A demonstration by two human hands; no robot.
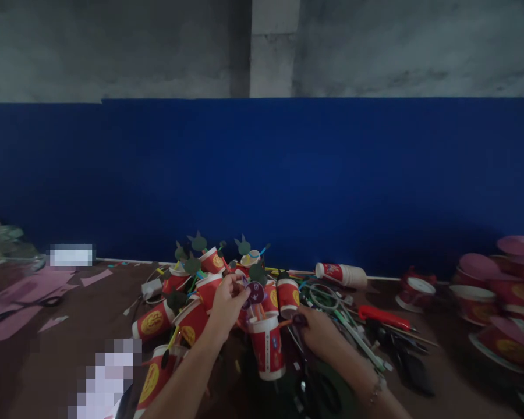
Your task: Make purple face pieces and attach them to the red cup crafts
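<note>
A red-and-white paper cup [266, 352] stands in front of me, with orange straws rising from its mouth and sticking out at its sides. My left hand [229, 302] pinches the edge of a purple paper cutout [256, 293] with pointed ears, above the cup. At the cup's right side my right hand [317, 327] is closed with its fingertips on a small dark purple paper piece [299, 319] near the end of a side straw. Dark-handled scissors [304, 387] lie below that hand. Behind are several red cups [155, 321] with dark green cutouts [198, 242].
White stacked cups [351, 276] lie on their side at the back. Straws and cables [353, 329], a red tool [384, 317] and a black object [413, 366] lie to the right. More red cups [474, 302] stand far right. Pink paper [15, 302] lies left. A blue panel [262, 174] borders the table.
</note>
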